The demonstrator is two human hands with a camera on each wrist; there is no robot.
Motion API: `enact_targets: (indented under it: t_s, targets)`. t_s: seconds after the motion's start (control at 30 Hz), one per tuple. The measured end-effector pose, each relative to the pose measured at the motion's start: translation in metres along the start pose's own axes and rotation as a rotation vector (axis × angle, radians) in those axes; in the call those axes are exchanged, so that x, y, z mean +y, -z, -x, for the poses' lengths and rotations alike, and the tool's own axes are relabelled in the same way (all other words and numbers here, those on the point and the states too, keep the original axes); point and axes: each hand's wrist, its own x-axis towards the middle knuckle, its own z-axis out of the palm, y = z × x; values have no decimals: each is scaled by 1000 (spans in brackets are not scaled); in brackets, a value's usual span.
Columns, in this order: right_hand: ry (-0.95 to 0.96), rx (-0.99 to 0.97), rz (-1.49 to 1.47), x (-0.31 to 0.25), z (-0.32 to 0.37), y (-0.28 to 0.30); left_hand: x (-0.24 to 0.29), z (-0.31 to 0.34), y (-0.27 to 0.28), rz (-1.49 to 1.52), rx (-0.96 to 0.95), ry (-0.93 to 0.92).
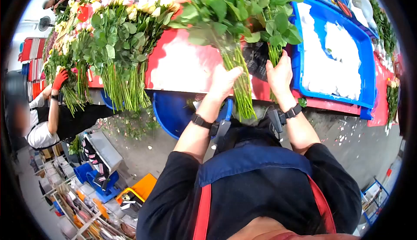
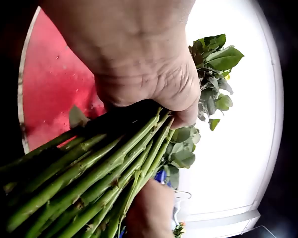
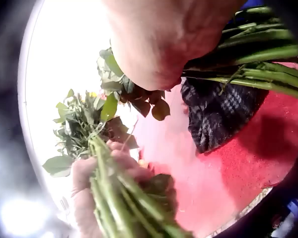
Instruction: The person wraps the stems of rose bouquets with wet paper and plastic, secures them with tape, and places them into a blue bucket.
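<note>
My left hand (image 1: 225, 80) grips a thick bunch of rose stems (image 1: 238, 68) just below the leaves, the cut ends pointing toward my body. In the left wrist view the thumb and palm wrap those green stems (image 2: 97, 183). A slimmer leafy rose bunch (image 1: 276, 38) is in my right hand (image 1: 280, 73), its fingers curled round the stems. The right wrist view shows these stems (image 3: 268, 52) running out past the palm. Both bunches are above the red table (image 1: 173, 62), side by side, leaves pointing away from me. Their flower heads are out of view.
Dark checked cloth (image 1: 258, 62) lies between the bunches. To the right stands a blue tray (image 1: 368, 79) with white material in it. Yellow and pink roses (image 1: 130, 12) are heaped at left. A blue tub (image 1: 167, 120) sits below the edge; a person in a red glove (image 1: 60, 79) works at far left.
</note>
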Motion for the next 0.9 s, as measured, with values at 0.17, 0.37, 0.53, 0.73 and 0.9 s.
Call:
enact_targets:
  t_s: [0.17,0.37,0.53,0.73,0.9]
  targets:
    - [-132,-45,22,17,5,-18,-61,-26,-16,146,-36,225]
    - [-54,-145,-67,36,-1,-23,-88,-38,-20,-306,-10,207]
    - [205,-162,-31,46,3,-1,-31,-11,-30,-1045,81,272]
    - [369,-401,-287,-58,23,37,-28,5,13,-985,-110,267]
    - [419,-773,-421,-132,32,-5,3,41,105,-1064,24,-56]
